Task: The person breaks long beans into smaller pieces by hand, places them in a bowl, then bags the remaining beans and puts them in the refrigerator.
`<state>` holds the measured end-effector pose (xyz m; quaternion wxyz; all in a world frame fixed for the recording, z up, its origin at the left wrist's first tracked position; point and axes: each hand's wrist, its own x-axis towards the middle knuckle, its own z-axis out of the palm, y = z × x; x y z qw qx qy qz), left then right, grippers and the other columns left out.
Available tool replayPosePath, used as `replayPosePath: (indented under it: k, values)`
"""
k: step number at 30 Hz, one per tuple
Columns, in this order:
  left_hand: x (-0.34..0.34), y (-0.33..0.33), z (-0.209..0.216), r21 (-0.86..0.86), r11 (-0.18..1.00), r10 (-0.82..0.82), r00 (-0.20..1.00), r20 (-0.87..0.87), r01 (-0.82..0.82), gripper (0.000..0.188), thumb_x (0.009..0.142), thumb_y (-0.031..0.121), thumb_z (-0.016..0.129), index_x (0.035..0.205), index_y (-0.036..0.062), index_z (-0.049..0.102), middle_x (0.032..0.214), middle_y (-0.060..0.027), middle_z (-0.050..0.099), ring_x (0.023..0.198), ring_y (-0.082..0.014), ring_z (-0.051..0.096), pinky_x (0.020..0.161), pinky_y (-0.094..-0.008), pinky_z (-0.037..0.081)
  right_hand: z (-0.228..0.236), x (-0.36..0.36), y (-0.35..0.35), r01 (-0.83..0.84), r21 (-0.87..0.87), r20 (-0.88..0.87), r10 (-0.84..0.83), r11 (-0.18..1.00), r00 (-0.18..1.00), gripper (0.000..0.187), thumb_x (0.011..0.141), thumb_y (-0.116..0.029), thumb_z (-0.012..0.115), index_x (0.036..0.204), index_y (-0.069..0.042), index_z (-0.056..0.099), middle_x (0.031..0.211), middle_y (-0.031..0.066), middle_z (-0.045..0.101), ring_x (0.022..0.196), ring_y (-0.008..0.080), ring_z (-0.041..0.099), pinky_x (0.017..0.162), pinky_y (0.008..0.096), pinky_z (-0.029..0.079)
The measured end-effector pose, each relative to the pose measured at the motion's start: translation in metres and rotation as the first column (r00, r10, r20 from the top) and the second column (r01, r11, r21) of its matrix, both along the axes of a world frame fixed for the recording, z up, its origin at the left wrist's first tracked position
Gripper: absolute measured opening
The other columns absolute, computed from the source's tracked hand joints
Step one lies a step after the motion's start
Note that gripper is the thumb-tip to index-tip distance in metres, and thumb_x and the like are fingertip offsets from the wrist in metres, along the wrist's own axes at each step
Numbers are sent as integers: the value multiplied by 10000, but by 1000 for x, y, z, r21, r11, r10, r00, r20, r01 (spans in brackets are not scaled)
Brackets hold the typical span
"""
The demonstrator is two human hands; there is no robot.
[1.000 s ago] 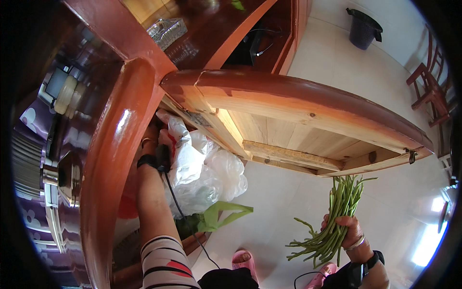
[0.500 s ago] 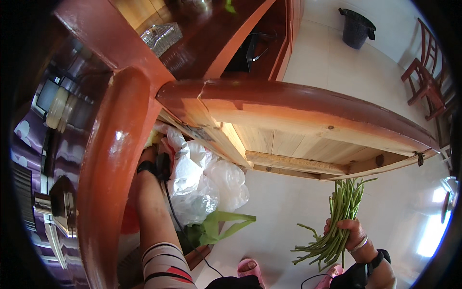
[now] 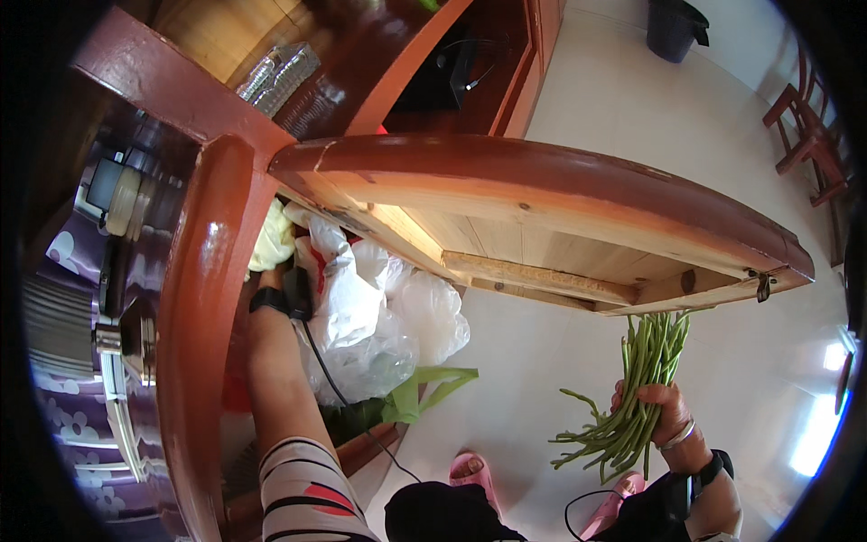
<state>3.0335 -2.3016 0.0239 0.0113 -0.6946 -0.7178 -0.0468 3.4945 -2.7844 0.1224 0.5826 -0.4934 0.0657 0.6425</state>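
Note:
My left hand (image 3: pixel 269 278) reaches into the cupboard. Its fingers are buried in a bunched, pale yellow plastic bag (image 3: pixel 274 237) and seem to grip it. White and clear plastic bags (image 3: pixel 352 298) are piled beside that wrist, with a green bag (image 3: pixel 420 390) at their lower edge. Over on the right, my right hand (image 3: pixel 666 411) is closed round a bundle of long green beans (image 3: pixel 646 388), held above the floor beside the cupboard door. The beans' upper ends pass behind the lower edge of the door.
An open wooden cupboard door (image 3: pixel 560 190) spans the space between my arms. The red-brown cabinet frame (image 3: pixel 212 235) stands close along my left arm. Clear plastic containers (image 3: pixel 278 77) lie on the cabinet top. A dark bucket (image 3: pixel 673 34) and a wooden chair (image 3: pixel 808 135) stand beyond.
More of the pale yellow bag now shows at my left hand, shifted left against the white bags. My right hand keeps its hold on the green beans. The view has shifted slightly.

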Motion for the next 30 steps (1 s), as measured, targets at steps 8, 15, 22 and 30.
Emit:
replayPosePath:
  k: [8,15,22,30]
  values:
    - [-10,-10,95,52,997,44,990,132,-51,316,858,241,402,1075,91,577,1076,-117,574,970,-248,547,830,-371,424,-8,5,-5,3,81,-62,2,997,998,357,624,-119,583,947,20,519,788,141,571,706,264,587,627,385,516]
    - [19,-29,146,112,993,-3,967,254,-26,334,863,257,389,1093,89,564,1081,-110,571,973,-238,541,834,-358,418,-10,10,-12,45,114,-104,-33,992,994,349,635,-116,582,948,27,521,784,154,580,689,255,590,619,372,522]
    - [27,-48,164,127,992,-27,934,357,-20,352,868,274,375,1110,87,550,1087,-102,568,977,-227,534,838,-345,412,-9,10,-11,39,157,-81,-27,987,996,347,635,-115,584,943,29,518,768,142,578,658,237,584,589,350,516]
    - [11,-78,142,-58,994,110,911,398,-95,374,873,293,360,1130,85,535,1093,-94,564,981,-215,527,843,-329,405,-14,13,-16,28,213,-80,-11,977,997,307,656,-97,567,934,24,518,770,135,579,662,233,589,580,353,521]
